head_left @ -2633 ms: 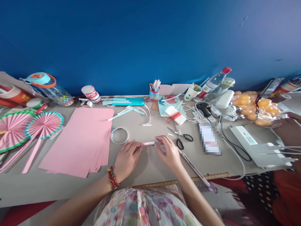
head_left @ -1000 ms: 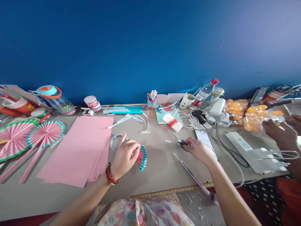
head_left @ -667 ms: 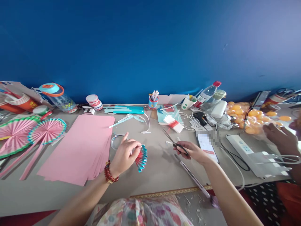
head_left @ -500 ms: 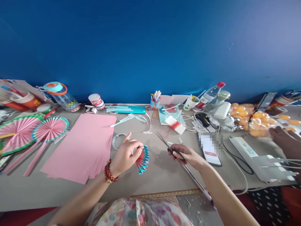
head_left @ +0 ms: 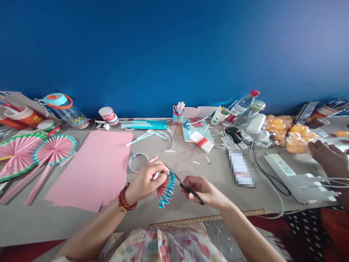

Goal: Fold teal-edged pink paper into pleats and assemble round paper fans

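My left hand (head_left: 149,178) pinches a pleated paper fan (head_left: 167,189), pink with a blue zigzag edge, near its gathered end. A beaded bracelet is on that wrist. In my right hand (head_left: 200,189) is a pair of black-handled scissors (head_left: 191,190), fingers in the loops. Its blades reach up and left to the fan's upper edge, close to my left fingertips; whether they touch the paper I cannot tell. A roll of clear tape (head_left: 137,162) lies just behind my left hand. Pink paper sheets (head_left: 92,167) are stacked to the left.
Two finished pleated fans (head_left: 56,149) lie at far left. Along the back stand a water bottle (head_left: 65,111), a pen cup (head_left: 178,115) and a plastic bottle (head_left: 242,107). A card wound with red thread (head_left: 201,141), a phone (head_left: 242,169) and a power strip (head_left: 286,174) lie rightward. Another person's hand (head_left: 328,156) is at far right.
My right hand has brought the scissors left and slightly down, up to the fan. The fan is a little lower and more spread. The other person's hand has shifted slightly.
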Action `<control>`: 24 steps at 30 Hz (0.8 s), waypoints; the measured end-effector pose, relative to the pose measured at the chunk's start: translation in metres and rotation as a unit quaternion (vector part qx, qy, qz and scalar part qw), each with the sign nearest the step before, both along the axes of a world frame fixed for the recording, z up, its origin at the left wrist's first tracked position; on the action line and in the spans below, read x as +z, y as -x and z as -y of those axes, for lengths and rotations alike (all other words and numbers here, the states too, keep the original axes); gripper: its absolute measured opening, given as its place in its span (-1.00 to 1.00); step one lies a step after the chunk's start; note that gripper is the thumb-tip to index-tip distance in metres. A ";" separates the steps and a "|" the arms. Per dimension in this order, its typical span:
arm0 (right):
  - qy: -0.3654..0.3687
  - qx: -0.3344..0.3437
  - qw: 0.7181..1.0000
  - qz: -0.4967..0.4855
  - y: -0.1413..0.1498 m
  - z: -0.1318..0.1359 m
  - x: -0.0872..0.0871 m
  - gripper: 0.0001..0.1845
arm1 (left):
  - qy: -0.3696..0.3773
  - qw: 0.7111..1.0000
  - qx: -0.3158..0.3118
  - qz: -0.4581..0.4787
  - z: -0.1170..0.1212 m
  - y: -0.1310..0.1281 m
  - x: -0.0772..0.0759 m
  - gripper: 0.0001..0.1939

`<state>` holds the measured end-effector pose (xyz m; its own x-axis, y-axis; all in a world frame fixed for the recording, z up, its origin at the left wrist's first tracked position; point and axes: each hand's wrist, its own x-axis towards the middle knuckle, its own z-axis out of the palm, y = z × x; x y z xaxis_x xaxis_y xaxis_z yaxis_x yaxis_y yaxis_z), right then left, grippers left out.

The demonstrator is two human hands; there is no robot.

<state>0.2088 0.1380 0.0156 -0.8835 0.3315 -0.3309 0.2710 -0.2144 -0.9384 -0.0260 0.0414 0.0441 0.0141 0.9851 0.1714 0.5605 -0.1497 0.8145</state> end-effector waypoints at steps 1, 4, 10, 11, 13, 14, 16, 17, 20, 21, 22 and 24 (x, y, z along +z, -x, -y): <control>-0.002 0.000 1.000 0.001 0.000 0.000 0.000 -0.42 | 0.000 1.000 0.000 0.004 0.000 0.000 0.001 -0.80; -0.004 -0.002 1.000 0.005 0.000 0.000 0.001 -0.43 | 0.002 1.000 -0.002 0.019 0.000 -0.002 0.002 -0.81; -0.001 -0.002 1.000 0.028 0.000 0.001 0.003 -0.40 | 0.006 0.999 -0.007 0.032 0.000 -0.003 0.003 -0.81; -0.003 -0.001 1.000 0.029 0.000 0.001 0.003 -0.40 | 0.008 0.999 -0.008 0.033 0.001 -0.003 0.002 -0.80; -0.013 0.000 1.000 0.028 -0.001 0.000 0.002 -0.41 | 0.013 0.999 -0.009 0.038 0.001 -0.003 0.002 -0.80; -0.018 0.001 0.999 0.027 -0.002 0.000 0.001 -0.41 | 0.014 0.999 -0.009 0.041 0.001 -0.003 0.002 -0.80; -0.027 0.003 0.999 0.025 -0.003 0.000 -0.001 -0.41 | 0.018 0.999 -0.009 0.046 0.001 -0.003 0.002 -0.79; -0.029 0.004 0.999 0.024 -0.003 0.000 -0.001 -0.41 | 0.020 0.999 -0.010 0.047 0.001 -0.003 0.002 -0.79; -0.034 0.000 0.999 0.017 -0.002 0.001 -0.003 -0.40 | 0.022 0.999 -0.011 0.048 0.001 -0.003 0.003 -0.79; -0.035 -0.001 0.999 0.016 -0.002 0.002 -0.003 -0.39 | 0.022 0.999 -0.011 0.048 0.001 -0.003 0.003 -0.79; -0.037 -0.003 0.999 0.015 -0.002 0.002 -0.003 -0.39 | 0.023 0.998 -0.011 0.048 0.001 -0.003 0.004 -0.79; -0.046 -0.002 0.999 0.015 -0.002 0.002 -0.004 -0.40 | 0.028 0.998 -0.013 0.048 0.001 -0.003 0.004 -0.79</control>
